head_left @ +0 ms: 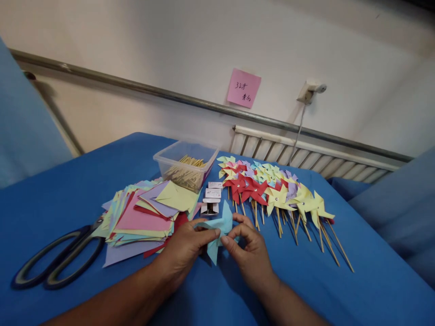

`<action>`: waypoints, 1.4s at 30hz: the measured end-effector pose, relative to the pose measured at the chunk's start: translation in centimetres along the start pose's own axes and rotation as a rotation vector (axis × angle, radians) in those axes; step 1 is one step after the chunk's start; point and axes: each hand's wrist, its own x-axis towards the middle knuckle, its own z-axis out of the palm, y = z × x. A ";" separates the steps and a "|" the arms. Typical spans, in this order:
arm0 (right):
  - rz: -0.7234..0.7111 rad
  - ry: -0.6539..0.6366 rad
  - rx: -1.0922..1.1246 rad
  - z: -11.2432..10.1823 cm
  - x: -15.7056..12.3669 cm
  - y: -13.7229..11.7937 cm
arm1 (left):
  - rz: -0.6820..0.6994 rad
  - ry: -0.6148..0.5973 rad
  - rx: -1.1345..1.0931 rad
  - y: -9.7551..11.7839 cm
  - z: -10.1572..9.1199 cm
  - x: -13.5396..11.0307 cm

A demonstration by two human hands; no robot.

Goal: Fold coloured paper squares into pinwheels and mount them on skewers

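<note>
Between my two hands is a light-blue paper pinwheel, its blades folded in toward the middle, with no stick visible on it. My left hand pinches it from the left, thumb lying across the paper. From the right, my right hand grips it with thumb and fingertips near its centre. Whether a pin is in the centre I cannot tell. Just beyond the paper stand small white boxes, the nearest one open with dark bits inside.
Left lies a pile of coloured paper squares, partly over large scissors. A clear plastic tub of wooden sticks stands behind. Many finished pinwheels lie right on the blue cloth. A radiator runs along the wall.
</note>
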 end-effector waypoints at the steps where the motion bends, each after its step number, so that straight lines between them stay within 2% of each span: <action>1: 0.001 -0.003 0.010 0.0 0.1 0.0 | 0.006 0.008 0.018 0.0 0.0 0.0; 21: -0.004 0.007 0.038 0.0 0.1 0.2 | -0.019 0.000 0.044 0.2 0.2 0.0; 31: -0.022 0.057 -0.048 -0.1 0.0 -0.2 | 0.022 -0.016 0.099 -0.2 -0.1 0.1; 38: -0.088 0.027 -0.033 0.1 0.0 -0.2 | 0.035 -0.017 0.109 -0.1 -0.2 0.1; 42: -0.076 0.030 -0.030 0.1 0.0 -0.1 | 0.037 -0.011 0.121 -0.1 -0.2 0.0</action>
